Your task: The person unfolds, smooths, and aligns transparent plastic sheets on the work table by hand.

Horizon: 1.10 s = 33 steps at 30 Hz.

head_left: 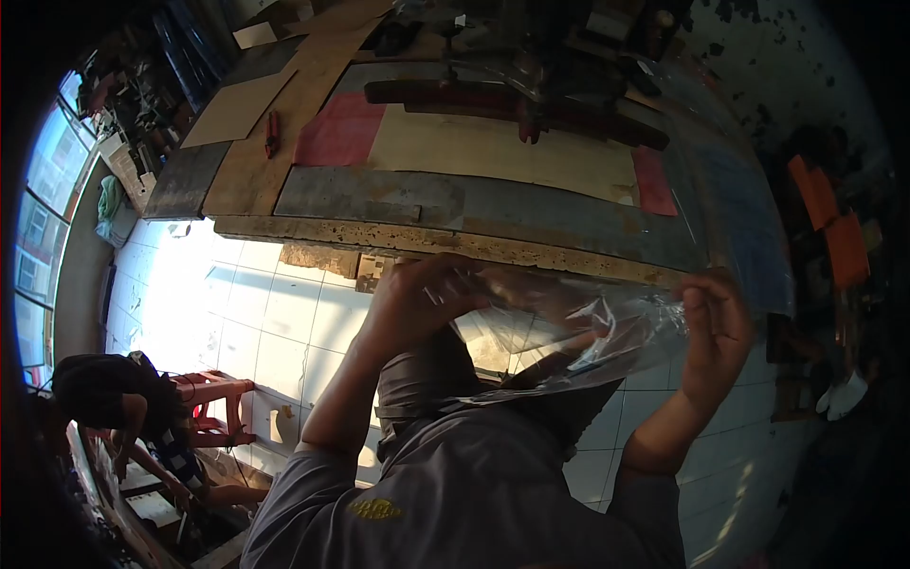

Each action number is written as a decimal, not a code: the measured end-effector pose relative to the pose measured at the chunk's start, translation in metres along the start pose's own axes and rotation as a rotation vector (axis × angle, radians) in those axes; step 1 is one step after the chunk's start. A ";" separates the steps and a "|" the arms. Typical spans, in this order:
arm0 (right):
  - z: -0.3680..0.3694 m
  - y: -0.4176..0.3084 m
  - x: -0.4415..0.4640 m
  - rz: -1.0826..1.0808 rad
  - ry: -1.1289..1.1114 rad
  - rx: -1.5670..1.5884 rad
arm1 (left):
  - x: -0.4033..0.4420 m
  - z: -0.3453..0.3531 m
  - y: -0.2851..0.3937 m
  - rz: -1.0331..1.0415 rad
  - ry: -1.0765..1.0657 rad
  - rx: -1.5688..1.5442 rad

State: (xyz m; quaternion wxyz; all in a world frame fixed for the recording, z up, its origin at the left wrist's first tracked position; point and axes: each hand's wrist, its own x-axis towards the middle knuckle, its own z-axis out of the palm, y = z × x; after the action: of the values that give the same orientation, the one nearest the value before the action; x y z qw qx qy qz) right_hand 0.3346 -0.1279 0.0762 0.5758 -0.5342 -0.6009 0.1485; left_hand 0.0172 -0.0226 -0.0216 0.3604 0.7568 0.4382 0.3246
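Observation:
A sheet of clear plastic film [578, 332] stretches between my hands, just in front of the bench edge and above my lap. My left hand [427, 294] pinches the film's left end close to the wooden edge. At the right end, my right hand [716, 318] is closed on the film with the thumb up. The film is creased and shiny near the right hand, and its lower edge sags over my trousers. I cannot tell if it is one layer or a bag.
Beyond the workbench edge [455, 242] lies a cream sheet [493, 152] with red ends. A dark press bar [512, 98] hangs over it. A red-handled tool [272, 135] and brown cardboard [237, 109] lie left. Another person [114, 398] sits lower left by a red stool [213, 408].

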 end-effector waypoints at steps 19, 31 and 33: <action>-0.034 0.046 -0.007 0.225 0.345 0.348 | 0.026 -0.019 0.054 0.049 0.057 -0.698; -0.029 0.087 -0.018 0.342 0.320 0.419 | 0.028 -0.017 0.059 0.116 0.018 -0.744; -0.031 0.092 -0.017 0.339 0.301 0.425 | 0.027 -0.016 0.057 0.136 0.008 -0.753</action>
State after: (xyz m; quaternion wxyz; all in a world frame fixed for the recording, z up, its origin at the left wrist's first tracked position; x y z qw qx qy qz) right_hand 0.4003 -0.1198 0.0031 0.7242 -0.5102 -0.3668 0.2841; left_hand 0.0396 -0.0150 0.0394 0.5892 0.5975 0.2382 0.4889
